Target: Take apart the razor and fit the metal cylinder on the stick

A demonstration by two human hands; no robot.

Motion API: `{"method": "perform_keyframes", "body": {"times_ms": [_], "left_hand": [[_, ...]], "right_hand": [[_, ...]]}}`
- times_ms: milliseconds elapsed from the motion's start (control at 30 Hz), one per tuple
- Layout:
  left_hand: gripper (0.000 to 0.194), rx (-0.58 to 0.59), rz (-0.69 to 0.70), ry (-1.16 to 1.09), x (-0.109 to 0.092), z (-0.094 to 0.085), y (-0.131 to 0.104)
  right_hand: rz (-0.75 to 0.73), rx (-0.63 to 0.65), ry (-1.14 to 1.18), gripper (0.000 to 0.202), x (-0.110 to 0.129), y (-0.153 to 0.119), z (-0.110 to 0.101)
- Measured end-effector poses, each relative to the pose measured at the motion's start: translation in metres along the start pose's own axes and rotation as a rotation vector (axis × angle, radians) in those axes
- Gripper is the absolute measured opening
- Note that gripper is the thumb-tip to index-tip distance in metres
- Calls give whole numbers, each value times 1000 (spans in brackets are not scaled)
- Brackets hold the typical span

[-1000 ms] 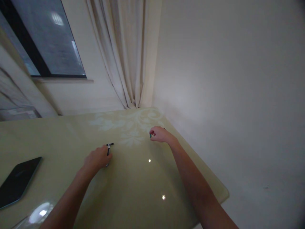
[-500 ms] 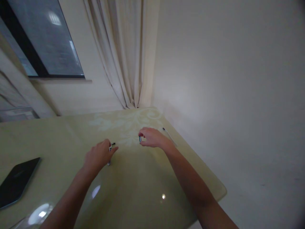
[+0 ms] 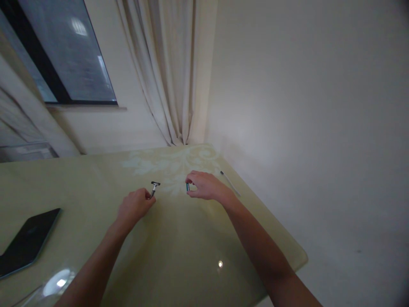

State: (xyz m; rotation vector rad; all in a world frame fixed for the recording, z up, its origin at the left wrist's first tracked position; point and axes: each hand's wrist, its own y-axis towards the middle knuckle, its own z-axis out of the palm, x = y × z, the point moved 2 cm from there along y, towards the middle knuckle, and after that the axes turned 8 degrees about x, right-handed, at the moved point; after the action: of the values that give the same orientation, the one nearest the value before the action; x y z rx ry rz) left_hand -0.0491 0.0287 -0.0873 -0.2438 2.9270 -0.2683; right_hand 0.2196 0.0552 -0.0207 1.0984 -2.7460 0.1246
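A razor (image 3: 154, 188) with a dark handle and a T-shaped head is pinched in my left hand (image 3: 136, 206), its head pointing up and away from me. My right hand (image 3: 204, 185), a short way to the right, grips a small blue-green and white piece (image 3: 188, 187) between thumb and fingertips; it looks like a razor blade cartridge or its cover. A gap of tabletop separates the two hands. Part of the razor's handle is hidden by my left fingers.
A thin white stick with a dark tip (image 3: 230, 183), perhaps a toothbrush or pen, lies near the right edge of the glossy table (image 3: 179, 256). At left lies a dark tablet (image 3: 30, 241). A clear shiny object (image 3: 57, 283) is at the lower left. Wall and curtain (image 3: 175, 85) stand behind.
In my left hand the razor has turned, so its head now points up beyond the fingers and its handle no longer hangs below. My right hand keeps its pinch almost unmoved.
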Motion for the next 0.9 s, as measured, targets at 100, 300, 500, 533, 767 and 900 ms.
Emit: {"method": "perform_keyframes", "body": {"times_ms": [100, 300, 500, 533, 767, 900], "left_hand": [[30, -31, 8, 12, -4, 3, -2], [25, -20, 9, -20, -16, 19, -4], [23, -66, 75, -60, -24, 29, -4], [23, -71, 82, -57, -25, 30, -4], [20, -66, 116, -136, -30, 31, -5], [33, -69, 171, -411, -35, 11, -9]], "right_hand": [[-7, 5, 0, 30, 1, 0, 0], [-22, 15, 1, 30, 2, 0, 2], [-37, 26, -8, 30, 3, 1, 5], [-38, 30, -8, 30, 3, 1, 5], [-34, 36, -15, 30, 5, 3, 7], [-74, -2, 3, 29, 15, 3, 4]]}}
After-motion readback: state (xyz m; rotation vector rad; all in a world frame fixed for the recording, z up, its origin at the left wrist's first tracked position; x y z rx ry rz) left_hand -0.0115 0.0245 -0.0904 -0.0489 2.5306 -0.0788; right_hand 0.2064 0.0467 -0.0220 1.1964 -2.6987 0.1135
